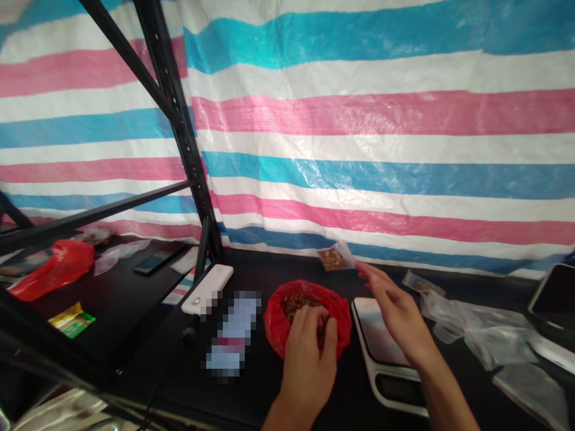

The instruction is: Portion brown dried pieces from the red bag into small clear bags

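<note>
L hand (309, 353): fingers curling into brown bits (296, 302) filling red bag (272, 335), mid-table; pinch hidden, can't tell.
R hand (399, 317): fingers extending, tips nearing sm. clear bag (333, 257) at back; contact unclear.
Scale (375, 335): sitting R of red bag.
Clear pkgs (480, 329): lying far R.

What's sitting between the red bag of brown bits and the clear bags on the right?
A scale, partly hidden by the right hand; the head view shows it.

I can read no lettering or numbers; on my scale (381, 348), the five-o'clock display (399, 390) looks dark.
</note>
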Available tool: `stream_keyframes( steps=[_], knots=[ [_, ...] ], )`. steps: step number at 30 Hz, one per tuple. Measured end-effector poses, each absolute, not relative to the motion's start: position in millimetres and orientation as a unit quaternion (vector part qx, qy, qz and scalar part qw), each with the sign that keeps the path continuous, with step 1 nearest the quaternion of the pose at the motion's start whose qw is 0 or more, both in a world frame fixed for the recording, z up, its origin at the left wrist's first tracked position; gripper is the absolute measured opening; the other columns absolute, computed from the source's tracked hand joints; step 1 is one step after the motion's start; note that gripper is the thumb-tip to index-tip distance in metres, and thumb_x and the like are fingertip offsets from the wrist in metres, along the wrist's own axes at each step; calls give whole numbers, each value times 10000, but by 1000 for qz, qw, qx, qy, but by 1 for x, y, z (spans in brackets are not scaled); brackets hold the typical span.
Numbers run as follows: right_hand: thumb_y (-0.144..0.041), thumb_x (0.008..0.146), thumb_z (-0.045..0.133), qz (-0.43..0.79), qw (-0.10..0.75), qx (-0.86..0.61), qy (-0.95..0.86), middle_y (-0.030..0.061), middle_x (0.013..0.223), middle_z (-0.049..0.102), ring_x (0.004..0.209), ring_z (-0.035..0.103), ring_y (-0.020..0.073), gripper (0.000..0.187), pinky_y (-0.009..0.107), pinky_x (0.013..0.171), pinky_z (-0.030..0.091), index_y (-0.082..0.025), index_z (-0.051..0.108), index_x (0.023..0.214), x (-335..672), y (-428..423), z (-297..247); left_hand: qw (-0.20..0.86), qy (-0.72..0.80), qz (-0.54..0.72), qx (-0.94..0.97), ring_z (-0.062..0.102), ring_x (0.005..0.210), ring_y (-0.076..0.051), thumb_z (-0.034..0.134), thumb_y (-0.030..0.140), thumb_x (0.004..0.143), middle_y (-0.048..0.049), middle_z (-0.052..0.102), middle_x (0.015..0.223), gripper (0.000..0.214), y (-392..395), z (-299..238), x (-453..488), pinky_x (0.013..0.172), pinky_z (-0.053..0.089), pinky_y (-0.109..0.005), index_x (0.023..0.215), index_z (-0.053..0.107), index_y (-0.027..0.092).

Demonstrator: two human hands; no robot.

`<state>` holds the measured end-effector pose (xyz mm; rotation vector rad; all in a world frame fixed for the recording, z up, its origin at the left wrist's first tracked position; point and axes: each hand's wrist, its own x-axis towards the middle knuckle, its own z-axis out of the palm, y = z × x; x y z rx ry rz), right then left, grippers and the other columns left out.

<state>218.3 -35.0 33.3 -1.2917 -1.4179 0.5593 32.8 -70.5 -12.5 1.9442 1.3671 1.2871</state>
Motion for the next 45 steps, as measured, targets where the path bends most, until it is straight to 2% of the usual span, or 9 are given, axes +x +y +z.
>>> stream_keyframes(
  steps=[4, 8, 13, 16, 23, 27, 30, 37, 45],
  knots=[
    [-550, 987, 488, 336, 509, -450, -652, 58, 1356, 657, 1271, 598, 236, 418, 408, 1143, 427, -296, 744, 1197, 177, -58, 36, 262, 481, 553, 628, 648, 914, -202, 511, 397, 987, -57, 687, 1022, 231, -59, -7, 19, 820, 510, -333, 1093, 625, 227],
    [-481, 1005, 501, 348, 460, -413, -705, 72, 1335, 671, 1269, 592, 224, 376, 410, 1157, 405, -289, 730, 1232, 149, -57, 31, 314, 479, 611, 546, 656, 894, -191, 561, 457, 952, -46, 685, 987, 269, -48, -8, 9, 812, 514, -312, 1063, 608, 216],
    [-435, 1004, 527, 324, 409, -427, -738, 63, 1347, 666, 1270, 581, 214, 353, 409, 1154, 396, -302, 699, 1282, 144, -61, 32, 408, 451, 639, 472, 518, 588, -118, 568, 510, 933, 50, 545, 665, 308, -38, -10, 2, 587, 438, -229, 901, 567, 204],
    [-423, 999, 534, 317, 406, -436, -738, 59, 1307, 685, 1252, 589, 215, 320, 400, 1139, 401, -293, 727, 1218, 151, -65, 33, 446, 418, 631, 478, 481, 541, -101, 604, 476, 910, 65, 517, 615, 287, -38, -7, 0, 547, 404, -210, 844, 556, 201],
    [-354, 941, 588, 291, 469, -492, -673, 44, 992, 724, 917, 654, 193, 177, 310, 856, 506, -232, 694, 1012, 163, -64, 32, 352, 409, 532, 653, 629, 785, -147, 514, 326, 979, -16, 670, 867, 189, -55, 1, 9, 722, 485, -243, 896, 629, 201],
    [-265, 915, 555, 234, 419, -547, -687, 23, 848, 683, 793, 613, 191, 125, 312, 748, 460, -226, 656, 851, 167, -62, 30, 305, 404, 497, 705, 606, 786, -142, 478, 267, 990, -12, 654, 865, 190, -57, -1, 18, 723, 458, -239, 881, 619, 201],
    [-227, 896, 543, 197, 413, -569, -683, 19, 825, 666, 777, 597, 194, 117, 315, 726, 433, -226, 632, 820, 169, -62, 30, 277, 412, 489, 717, 551, 706, -130, 493, 246, 974, 4, 612, 786, 187, -55, -3, 22, 662, 420, -234, 833, 606, 198],
    [-299, 943, 540, 246, 433, -534, -683, 11, 884, 700, 812, 629, 177, 151, 293, 765, 454, -241, 671, 894, 169, -65, 31, 278, 410, 478, 725, 567, 724, -136, 470, 267, 988, 1, 614, 800, 209, -54, -1, 25, 674, 423, -239, 840, 601, 199],
    [-273, 921, 540, 105, 440, -577, -680, 26, 793, 689, 749, 634, 197, 169, 305, 687, 447, -232, 646, 796, 160, -60, 29, 256, 473, 553, 637, 448, 596, -121, 516, 276, 933, 42, 464, 643, 258, -50, -5, 26, 558, 366, -219, 687, 473, 214]
  ],
)
